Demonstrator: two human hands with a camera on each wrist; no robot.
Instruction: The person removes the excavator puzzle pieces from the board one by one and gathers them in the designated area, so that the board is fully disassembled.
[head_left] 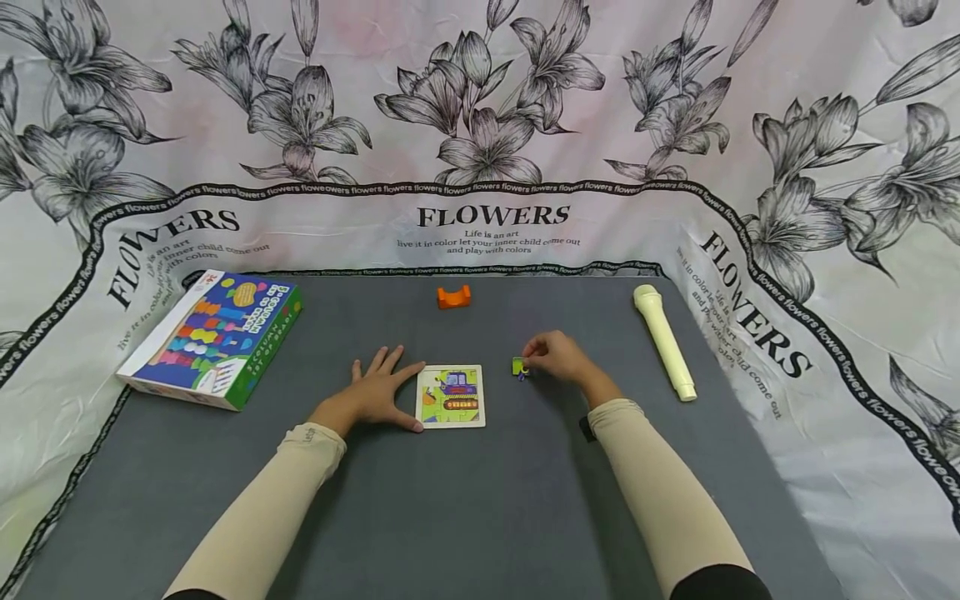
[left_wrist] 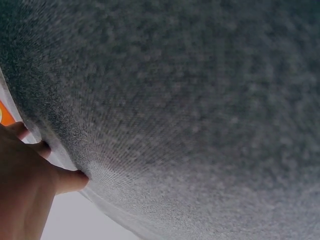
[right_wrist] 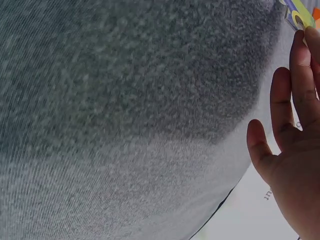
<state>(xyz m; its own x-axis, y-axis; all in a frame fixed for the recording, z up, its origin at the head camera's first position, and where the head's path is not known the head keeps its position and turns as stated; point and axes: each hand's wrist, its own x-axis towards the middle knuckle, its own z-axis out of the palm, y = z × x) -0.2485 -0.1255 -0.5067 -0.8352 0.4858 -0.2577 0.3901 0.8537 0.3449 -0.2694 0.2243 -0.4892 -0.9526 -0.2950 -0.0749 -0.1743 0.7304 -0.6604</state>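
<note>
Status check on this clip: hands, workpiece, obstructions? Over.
Left hand spread at left edge of square, white-edged tracked-vehicle puzzle. Right hand pinching small yellow-green and purple piece, apart from puzzle. No object visible between them.

Bright, even light, soft shadows on the grey tabletop [head_left: 465,517] (wrist views dim, grainy)

Head view faces forward and down; close wrist views share its table [head_left: 465,517].

The table [head_left: 480,517] has a grey top. A white sheet [head_left: 337,233] printed with grey flowers [head_left: 491,150] borders the far edge and both side edges. A lettered black band [head_left: 480,189] crosses the sheet above the heading "FLOWERS" [head_left: 493,217].
</note>
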